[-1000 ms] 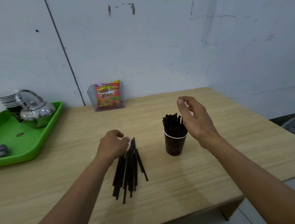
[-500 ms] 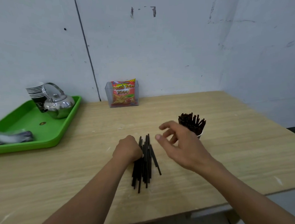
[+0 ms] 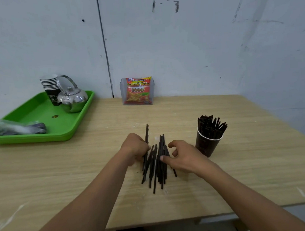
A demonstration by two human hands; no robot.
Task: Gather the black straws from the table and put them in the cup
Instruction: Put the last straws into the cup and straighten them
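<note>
The left hand [image 3: 134, 148] is curling its fingers round a few black straws [image 3: 146, 133] at the left edge of the loose pile [image 3: 156, 169] lying on the wooden table [image 3: 247, 172]. The right hand [image 3: 184, 156] is touching the pile's right side with its thumb, fingers bent; whether it is pinching anything is unclear. The dark paper cup [image 3: 204, 146] is standing upright just beside that hand, holding many straws.

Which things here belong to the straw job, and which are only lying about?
For the job: loose straws; cup, already holding straws; left hand, gripping some; right hand, thumb on the pile.

Lying about: tray with kettle, stacked cups and bag; snack packet by the wall.
</note>
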